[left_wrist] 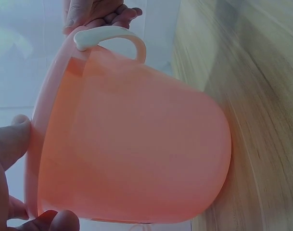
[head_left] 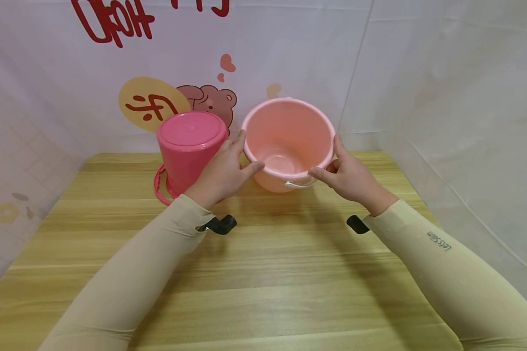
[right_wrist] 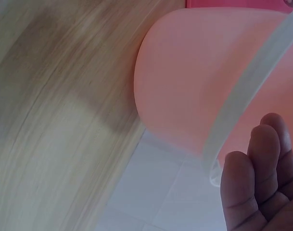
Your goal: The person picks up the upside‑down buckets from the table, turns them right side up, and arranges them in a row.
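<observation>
A light pink bucket [head_left: 281, 183] with its opening up is at the back of the wooden table, held from both sides. My left hand [head_left: 224, 170] grips its rim on the left, thumb over the near edge. On the right, my right hand [head_left: 351, 178] holds the rim between thumb and fingers; in the right wrist view several of its fingers [right_wrist: 237, 183] lie beside the bucket wall. The white handle [left_wrist: 110, 34] hangs down along the bucket's side. Whether the base fully touches the table, I cannot tell.
A darker pink bucket [head_left: 182, 165] stands upside down to the left, partly behind my left hand, its handle [head_left: 158, 187] resting on the table [head_left: 263, 282]. A white printed cloth [head_left: 285, 48] hangs behind the table, and white sheeting [head_left: 456, 122] borders the right side.
</observation>
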`<state>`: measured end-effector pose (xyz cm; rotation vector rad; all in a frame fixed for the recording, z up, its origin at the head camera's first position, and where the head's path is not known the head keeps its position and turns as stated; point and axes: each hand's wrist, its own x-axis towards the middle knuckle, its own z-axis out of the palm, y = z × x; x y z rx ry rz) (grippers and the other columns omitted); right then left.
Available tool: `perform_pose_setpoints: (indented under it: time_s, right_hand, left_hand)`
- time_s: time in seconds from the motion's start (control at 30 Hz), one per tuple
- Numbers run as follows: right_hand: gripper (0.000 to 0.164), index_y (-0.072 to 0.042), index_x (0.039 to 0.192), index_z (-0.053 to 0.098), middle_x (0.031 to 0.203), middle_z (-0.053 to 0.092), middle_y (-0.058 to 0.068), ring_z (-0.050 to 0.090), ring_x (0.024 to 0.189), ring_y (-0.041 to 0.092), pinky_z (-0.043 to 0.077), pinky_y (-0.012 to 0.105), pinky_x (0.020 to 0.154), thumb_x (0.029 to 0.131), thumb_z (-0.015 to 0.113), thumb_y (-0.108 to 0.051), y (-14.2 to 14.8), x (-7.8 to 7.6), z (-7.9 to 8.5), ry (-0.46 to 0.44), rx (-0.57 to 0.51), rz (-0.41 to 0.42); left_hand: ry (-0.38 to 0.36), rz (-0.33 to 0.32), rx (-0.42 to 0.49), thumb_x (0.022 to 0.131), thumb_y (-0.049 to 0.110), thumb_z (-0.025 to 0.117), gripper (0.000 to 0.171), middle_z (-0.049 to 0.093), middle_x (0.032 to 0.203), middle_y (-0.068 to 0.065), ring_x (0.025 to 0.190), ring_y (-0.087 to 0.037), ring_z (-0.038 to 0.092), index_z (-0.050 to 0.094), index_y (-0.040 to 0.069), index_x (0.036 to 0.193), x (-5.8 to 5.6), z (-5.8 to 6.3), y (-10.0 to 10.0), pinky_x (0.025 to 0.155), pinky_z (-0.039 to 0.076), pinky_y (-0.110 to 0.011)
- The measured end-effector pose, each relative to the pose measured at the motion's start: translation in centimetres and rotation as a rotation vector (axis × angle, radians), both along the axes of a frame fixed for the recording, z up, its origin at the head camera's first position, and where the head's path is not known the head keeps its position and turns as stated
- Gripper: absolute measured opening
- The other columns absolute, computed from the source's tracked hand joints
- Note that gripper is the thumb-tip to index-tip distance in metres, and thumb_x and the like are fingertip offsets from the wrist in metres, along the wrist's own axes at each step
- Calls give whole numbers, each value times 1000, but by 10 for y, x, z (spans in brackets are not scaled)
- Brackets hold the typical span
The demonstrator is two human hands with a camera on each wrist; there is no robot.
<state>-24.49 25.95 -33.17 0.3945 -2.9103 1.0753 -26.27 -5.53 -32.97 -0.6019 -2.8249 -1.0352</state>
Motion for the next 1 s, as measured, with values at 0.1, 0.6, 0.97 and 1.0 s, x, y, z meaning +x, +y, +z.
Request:
perform_pose_setpoints:
  time_s: [0.1, 0.6, 0.97, 1.0]
  right_hand:
    - [114, -27, 168, -15, 79, 71, 4, 55, 69, 17, 44, 34, 62, 99, 72, -49, 0, -1, 0, -1, 11, -1]
    - [113, -26, 167, -19, 75, 69, 6, 61, 71, 21, 49, 34, 60, 100, 69, -51, 2, -6, -3, -35, -10, -4]
    - [110, -24, 169, -15, 79, 71, 6, 63, 74, 21, 50, 33, 61, 101, 67, -50, 1, -6, 3, -32, -3, 0]
    - [110, -23, 169, -15, 78, 71, 6, 63, 74, 21, 50, 33, 61, 101, 67, -50, 1, -6, 3, -32, 0, -1]
  left_hand:
    - [-1, 5, -3, 100, 52, 67, 99, 33, 167, -18, 114, -28, 54, 10, 15, 171, 0, 1, 0, 102, 52, -47]
    - [-22, 19, -1, 101, 53, 64, 95, 31, 169, -16, 150, -30, 41, 10, 17, 171, -4, 0, 4, 119, 45, -52]
    - [-24, 32, -11, 102, 53, 63, 94, 34, 166, -19, 146, -32, 47, 12, 14, 171, -5, 3, 7, 119, 44, -51]
    - [-22, 34, -12, 102, 53, 63, 94, 34, 166, -19, 145, -32, 47, 12, 14, 171, -6, 3, 8, 120, 44, -51]
